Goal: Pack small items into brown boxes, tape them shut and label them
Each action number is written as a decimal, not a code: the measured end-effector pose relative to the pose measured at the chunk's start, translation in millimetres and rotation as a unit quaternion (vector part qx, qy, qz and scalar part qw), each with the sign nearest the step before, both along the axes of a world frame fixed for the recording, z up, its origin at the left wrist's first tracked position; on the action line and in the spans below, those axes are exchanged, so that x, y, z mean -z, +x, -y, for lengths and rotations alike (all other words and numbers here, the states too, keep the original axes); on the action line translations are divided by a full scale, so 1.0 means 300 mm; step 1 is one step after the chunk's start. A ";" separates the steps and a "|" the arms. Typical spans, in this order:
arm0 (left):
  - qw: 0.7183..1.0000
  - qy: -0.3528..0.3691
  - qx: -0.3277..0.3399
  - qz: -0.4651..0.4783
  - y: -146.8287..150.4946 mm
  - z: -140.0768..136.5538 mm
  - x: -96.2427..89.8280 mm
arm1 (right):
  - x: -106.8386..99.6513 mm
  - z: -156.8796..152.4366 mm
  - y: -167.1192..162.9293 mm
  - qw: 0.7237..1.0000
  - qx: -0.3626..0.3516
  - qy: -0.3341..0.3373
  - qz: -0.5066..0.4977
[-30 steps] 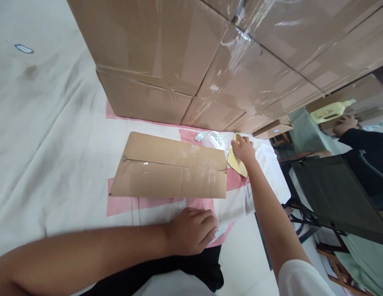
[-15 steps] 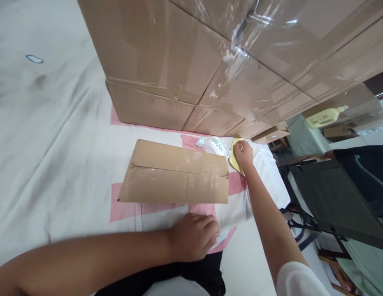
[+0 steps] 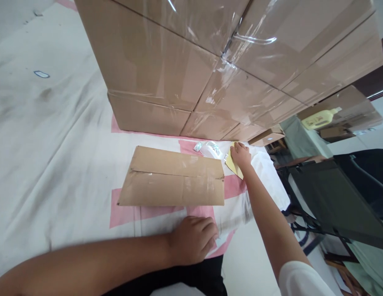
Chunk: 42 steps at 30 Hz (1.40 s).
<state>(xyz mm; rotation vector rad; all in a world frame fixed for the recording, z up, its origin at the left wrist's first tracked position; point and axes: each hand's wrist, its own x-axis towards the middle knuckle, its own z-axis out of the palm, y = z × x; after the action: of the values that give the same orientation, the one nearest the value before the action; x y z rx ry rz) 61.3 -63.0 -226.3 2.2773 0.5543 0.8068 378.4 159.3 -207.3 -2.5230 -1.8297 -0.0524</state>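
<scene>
From my station I log the right hand on the yellow sheet, just right of the box on the cloth; cannot tell whether its fingers pinch or press. Left hand: fingers curled together, near the box.

Open cloth lies left of the carton, while stacked boxes block the far side

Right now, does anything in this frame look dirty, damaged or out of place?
Two minor things: a brownish smudge, possibly a stain, darkens the white cloth at upper left, and the clear tape across the stacked cartons looks wrinkled. I see no spill.
</scene>
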 end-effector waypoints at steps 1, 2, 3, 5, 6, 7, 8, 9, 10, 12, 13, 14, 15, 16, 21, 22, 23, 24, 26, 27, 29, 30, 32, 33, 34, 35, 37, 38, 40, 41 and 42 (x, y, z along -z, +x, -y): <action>1.000 0.000 0.000 -0.005 0.001 0.001 0.002 | -0.001 -0.005 0.000 1.000 0.000 -0.004 0.002; 1.000 -0.001 0.001 -0.011 0.002 0.003 0.003 | -0.002 -0.008 0.001 1.000 -0.002 -0.005 0.005; 1.000 -0.002 0.002 -0.015 0.002 0.004 0.003 | -0.003 -0.007 0.003 1.000 -0.005 -0.006 0.007; 1.000 -0.005 0.004 -0.024 0.002 0.005 0.000 | -0.005 0.000 0.008 1.000 -0.009 -0.007 0.011; 1.000 -0.006 0.005 -0.030 0.001 0.005 -0.003 | -0.006 0.005 0.012 1.000 -0.010 -0.006 0.014; 0.999 -0.007 0.006 -0.038 0.000 0.004 -0.006 | -0.007 0.011 0.014 1.000 -0.008 -0.006 0.016; 0.999 -0.008 0.009 -0.047 -0.002 0.003 -0.010 | -0.008 0.015 0.016 1.000 -0.005 -0.004 0.018; 0.998 -0.009 0.014 -0.057 -0.003 0.002 -0.014 | -0.008 0.019 0.016 1.000 0.000 -0.003 0.021; 0.998 -0.011 0.018 -0.065 -0.004 0.001 -0.017 | -0.007 0.020 0.014 1.000 0.004 -0.001 0.024; 0.997 -0.016 0.024 -0.074 -0.004 -0.001 -0.021 | -0.004 0.019 0.005 1.000 0.011 0.002 0.028; 0.996 -0.019 0.025 -0.078 -0.004 -0.002 -0.021 | -0.002 0.017 -0.001 0.999 0.012 0.002 0.031; 0.996 -0.020 0.025 -0.081 -0.004 -0.002 -0.022 | 0.001 0.015 -0.007 0.999 0.011 0.001 0.034; 0.996 -0.022 0.025 -0.084 -0.003 -0.002 -0.022 | 0.003 0.013 -0.012 0.999 0.009 0.000 0.037; 0.996 -0.023 0.026 -0.087 -0.003 -0.002 -0.022 | 0.004 0.011 -0.016 0.999 0.008 -0.003 0.040; 0.996 -0.025 0.025 -0.079 -0.003 -0.002 -0.020 | 0.006 0.006 -0.012 0.998 -0.033 -0.001 0.046; 0.997 -0.025 0.022 -0.076 -0.002 -0.001 -0.017 | 0.005 0.005 -0.008 0.998 -0.048 0.002 0.042; 0.997 -0.024 0.019 -0.070 -0.001 0.000 -0.014 | 0.004 0.005 -0.005 0.998 -0.059 0.003 0.038; 0.997 -0.025 0.017 -0.064 0.000 0.001 -0.011 | 0.003 0.004 -0.002 0.997 -0.064 0.001 0.033; 0.998 -0.028 0.012 -0.052 0.002 0.003 -0.004 | 0.001 0.006 0.002 0.998 -0.055 -0.005 0.031; 0.998 -0.028 0.012 -0.046 0.003 0.004 -0.002 | -0.001 0.007 0.003 0.998 -0.046 -0.010 0.033; 0.999 -0.025 0.010 -0.043 0.004 0.005 0.001 | -0.005 0.009 0.004 0.999 -0.030 -0.019 0.035; 0.999 -0.023 0.009 -0.043 0.004 0.005 0.001 | -0.007 0.010 0.003 0.999 -0.024 -0.024 0.035; 0.999 -0.021 0.010 -0.047 0.004 0.005 0.000 | -0.011 0.007 0.000 0.999 -0.014 -0.033 0.034; 0.998 -0.022 0.011 -0.049 0.004 0.004 -0.002 | -0.013 0.004 -0.001 0.999 -0.009 -0.037 0.034; 0.998 -0.021 0.012 -0.052 0.003 0.003 -0.004 | -0.015 0.000 -0.003 0.999 -0.004 -0.040 0.034; 0.998 -0.020 0.013 -0.055 0.002 0.002 -0.006 | -0.017 -0.004 -0.006 0.999 0.000 -0.043 0.034; 0.998 -0.016 0.017 -0.062 0.000 -0.001 -0.012 | -0.021 -0.012 -0.011 0.998 0.004 -0.046 0.036; 0.998 -0.015 0.021 -0.064 -0.001 -0.003 -0.014 | -0.022 -0.014 -0.014 0.998 0.006 -0.046 0.038; 0.997 -0.013 0.027 -0.066 -0.002 -0.004 -0.016 | -0.024 -0.013 -0.018 0.998 0.008 -0.042 0.042; 0.997 -0.012 0.028 -0.066 -0.001 -0.004 -0.016 | -0.024 -0.010 -0.020 0.998 0.010 -0.039 0.045; 0.998 -0.009 0.027 -0.064 -0.001 -0.004 -0.014 | -0.023 -0.007 -0.021 0.998 0.012 -0.036 0.048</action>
<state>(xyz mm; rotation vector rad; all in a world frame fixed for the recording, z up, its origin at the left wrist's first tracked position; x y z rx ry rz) 61.1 -61.8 -222.0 2.3281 0.5535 0.6292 372.0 161.3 -200.4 -2.6352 -1.8666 -0.1121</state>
